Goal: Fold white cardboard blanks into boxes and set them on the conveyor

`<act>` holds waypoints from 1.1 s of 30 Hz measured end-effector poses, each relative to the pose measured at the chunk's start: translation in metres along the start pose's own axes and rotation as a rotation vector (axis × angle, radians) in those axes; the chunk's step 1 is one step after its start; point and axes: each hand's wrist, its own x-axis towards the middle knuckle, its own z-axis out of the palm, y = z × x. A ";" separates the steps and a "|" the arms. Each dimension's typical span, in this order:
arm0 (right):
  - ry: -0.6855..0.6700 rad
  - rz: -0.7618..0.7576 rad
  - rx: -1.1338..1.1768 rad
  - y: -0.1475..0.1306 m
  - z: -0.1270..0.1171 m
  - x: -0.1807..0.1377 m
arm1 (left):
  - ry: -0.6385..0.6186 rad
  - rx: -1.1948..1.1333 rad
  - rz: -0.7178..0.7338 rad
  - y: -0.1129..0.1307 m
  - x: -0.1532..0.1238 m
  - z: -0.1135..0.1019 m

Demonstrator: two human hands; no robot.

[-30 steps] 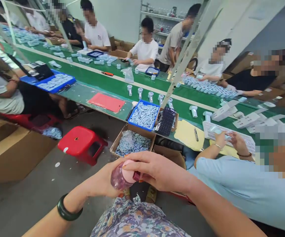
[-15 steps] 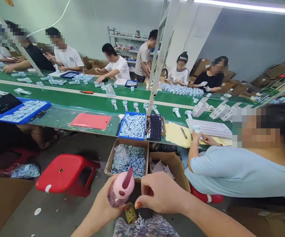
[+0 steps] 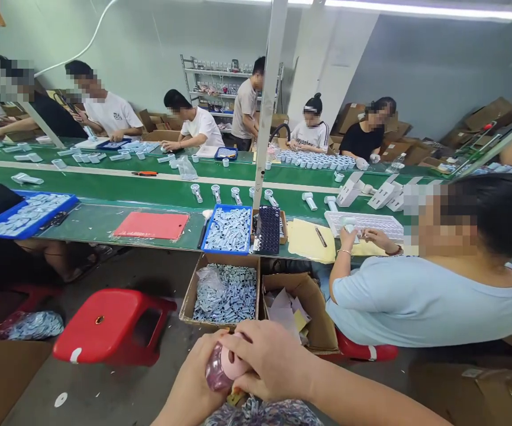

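Gripping two-handed again, head view: right hand (image 3: 277, 362), off the pink lid (image 3: 232, 365) half a second ago, is back over it, so lid and body are both held. Left hand (image 3: 196, 373) wraps the bottle (image 3: 215, 371): translucent purplish, rounded, glossy, tilted; lid opaque, smooth. Beyond the hands: cardboard carton (image 3: 189, 296), small pale-blue plastic parts (image 3: 243, 296). Left of left hand: glossy red stool (image 3: 100, 331).

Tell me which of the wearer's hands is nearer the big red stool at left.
Left. The left hand, around the pink bottle, is right of the stool; the right hand, on the bottle's lid, is farther right.
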 end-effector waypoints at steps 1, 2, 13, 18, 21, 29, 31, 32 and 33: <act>0.001 0.047 0.017 0.003 0.001 -0.003 | 0.042 0.048 0.005 0.000 0.002 0.007; 0.006 0.096 0.036 0.006 0.001 -0.006 | 0.082 0.098 0.011 0.000 0.004 0.014; 0.039 0.457 0.324 0.079 -0.010 -0.066 | 0.066 0.109 -0.038 0.028 0.058 0.109; -0.078 0.443 0.288 0.117 0.000 -0.097 | -0.084 0.037 -0.055 0.042 0.075 0.155; -0.088 0.498 0.271 0.136 0.008 -0.104 | -0.160 0.021 -0.048 0.043 0.087 0.172; 0.280 0.831 0.451 0.192 0.023 -0.096 | -0.210 0.060 -0.132 -0.004 0.120 0.165; 0.488 0.964 0.552 0.214 0.031 -0.088 | -0.264 0.067 -0.186 -0.027 0.118 0.158; 0.586 1.026 0.599 0.226 0.037 -0.083 | -0.303 0.070 -0.215 -0.040 0.115 0.155; 0.667 1.080 0.638 0.238 0.043 -0.078 | -0.347 0.076 -0.247 -0.053 0.110 0.153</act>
